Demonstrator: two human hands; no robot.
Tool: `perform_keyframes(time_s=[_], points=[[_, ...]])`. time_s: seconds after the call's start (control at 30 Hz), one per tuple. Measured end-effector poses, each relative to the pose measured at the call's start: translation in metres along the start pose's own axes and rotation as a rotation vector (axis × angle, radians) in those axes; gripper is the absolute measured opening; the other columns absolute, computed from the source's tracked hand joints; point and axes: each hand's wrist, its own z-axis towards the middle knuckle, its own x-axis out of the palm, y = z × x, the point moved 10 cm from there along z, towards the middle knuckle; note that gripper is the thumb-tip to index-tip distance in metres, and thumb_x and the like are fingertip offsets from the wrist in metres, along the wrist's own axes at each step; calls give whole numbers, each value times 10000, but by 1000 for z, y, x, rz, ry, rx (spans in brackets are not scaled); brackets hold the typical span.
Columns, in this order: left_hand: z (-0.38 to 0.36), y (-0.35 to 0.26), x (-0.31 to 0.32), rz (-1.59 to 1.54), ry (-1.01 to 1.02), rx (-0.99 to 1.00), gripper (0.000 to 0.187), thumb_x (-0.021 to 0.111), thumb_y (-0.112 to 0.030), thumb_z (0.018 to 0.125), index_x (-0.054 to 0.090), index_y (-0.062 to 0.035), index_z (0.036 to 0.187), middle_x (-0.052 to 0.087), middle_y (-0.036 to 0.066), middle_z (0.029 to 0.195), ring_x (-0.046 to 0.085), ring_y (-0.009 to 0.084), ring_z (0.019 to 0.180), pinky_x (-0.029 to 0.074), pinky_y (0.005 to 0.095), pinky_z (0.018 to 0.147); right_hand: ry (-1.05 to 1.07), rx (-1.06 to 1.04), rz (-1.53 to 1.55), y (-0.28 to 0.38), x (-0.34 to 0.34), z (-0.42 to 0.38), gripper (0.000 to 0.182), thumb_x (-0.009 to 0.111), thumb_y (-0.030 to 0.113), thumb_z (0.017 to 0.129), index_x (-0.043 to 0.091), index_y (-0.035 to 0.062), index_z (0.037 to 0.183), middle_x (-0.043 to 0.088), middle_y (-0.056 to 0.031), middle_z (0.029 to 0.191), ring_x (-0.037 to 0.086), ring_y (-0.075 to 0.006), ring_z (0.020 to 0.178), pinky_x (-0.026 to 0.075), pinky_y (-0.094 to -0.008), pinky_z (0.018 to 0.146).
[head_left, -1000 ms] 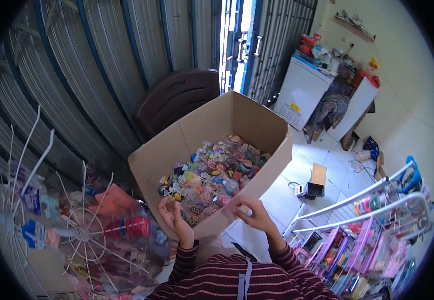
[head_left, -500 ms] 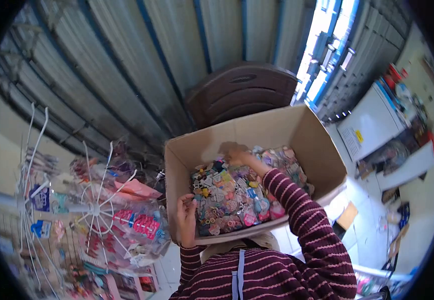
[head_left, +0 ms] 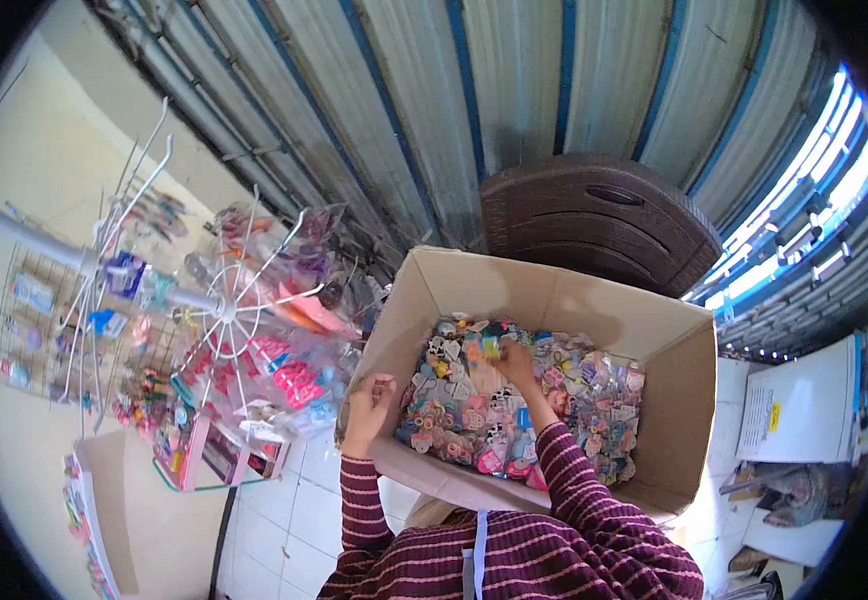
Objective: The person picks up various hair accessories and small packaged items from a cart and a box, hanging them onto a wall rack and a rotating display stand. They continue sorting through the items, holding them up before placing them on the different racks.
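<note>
A large cardboard box [head_left: 574, 300] stands open in front of me, its floor covered by a heap of small packaged hair accessories [head_left: 474, 415] in many colours. Inside it, over the far middle of the heap, my right hand [head_left: 516, 365] pinches a small clear packet [head_left: 484, 352] with something yellow-green in it. The packet's exact contents are too small to make out. My left hand [head_left: 368, 408] is at the box's left wall, fingers loosely bent and apart, with nothing visible in them.
A brown plastic chair [head_left: 604, 215] stands behind the box, before a corrugated metal shutter [head_left: 514, 90]. On the left, a white wire display rack [head_left: 226, 310] carries hanging packets. A white cabinet-like box [head_left: 799, 405] stands at the right on the tiled floor [head_left: 299, 515].
The view has swung left, so the box appears farther right. My right hand, earlier reaching into the far part of the heap, now has a small packet in its fingers.
</note>
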Motion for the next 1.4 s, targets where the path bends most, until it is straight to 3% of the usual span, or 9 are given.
perform_keyframes(time_s=[0.27,0.37,0.5,0.6,0.63,0.8,0.87,1.13,1.4], points=[[-15,-56,20,-129,-19,138,412,556,-200,748,419,0,1081,499,139,1022,493,198,926,381,290,795,-133,-312,342,158,-157,-16,218,661,119,640,537,5,778,560,-70,654,514,-95,561,386,-235,484],[-22,-99,28,-384,94,245,570,509,-224,773,259,36,1214,388,156,1171,376,219,1083,287,310,901,96,-335,936,193,-174,-47,244,647,63,649,542,-18,854,574,-41,755,536,-81,660,434,-204,580],[-58,-117,58,-641,429,242,574,448,-301,810,234,36,1223,349,117,1203,317,178,1115,230,310,935,233,-350,1017,220,-173,-82,215,609,26,693,541,-26,890,583,-54,819,535,-74,723,425,-201,628],[-80,-103,87,-1058,402,-62,620,426,-373,813,204,24,1234,308,105,1231,304,181,1126,214,309,947,284,-299,969,236,-155,-90,202,584,33,720,537,-36,904,579,-49,818,525,-67,728,417,-193,627],[-84,-113,87,-1229,416,15,651,426,-400,805,157,-7,1251,272,97,1254,285,199,1146,225,331,953,259,-316,1067,246,-149,-93,197,555,43,747,532,-51,919,572,-34,800,509,-55,714,404,-180,615],[-111,-84,68,-1457,189,87,680,460,-407,781,128,-61,1263,269,92,1260,283,237,1156,251,391,949,405,-373,956,302,-102,-121,214,537,65,765,529,-43,950,588,-65,807,515,-53,723,409,-181,608],[-126,-69,30,-1403,-107,40,666,391,-483,781,159,-76,1254,313,98,1230,351,250,1110,302,399,916,383,-579,789,346,-84,-146,199,522,53,764,546,-44,936,586,-73,772,521,-66,710,416,-187,603],[-238,0,-150,-1392,-821,390,501,416,-343,813,257,-52,1190,406,128,1115,421,242,1027,349,396,870,835,-1200,258,488,30,-293,520,547,220,722,356,20,1163,517,-244,940,524,-359,834,414,-369,696],[-338,81,-255,-1147,-1345,233,482,410,-293,822,261,-16,1187,405,110,1119,417,234,1031,325,369,888,1100,-1266,210,544,177,-375,433,587,224,694,453,-35,1014,543,-220,791,557,-319,708,421,-369,611]])
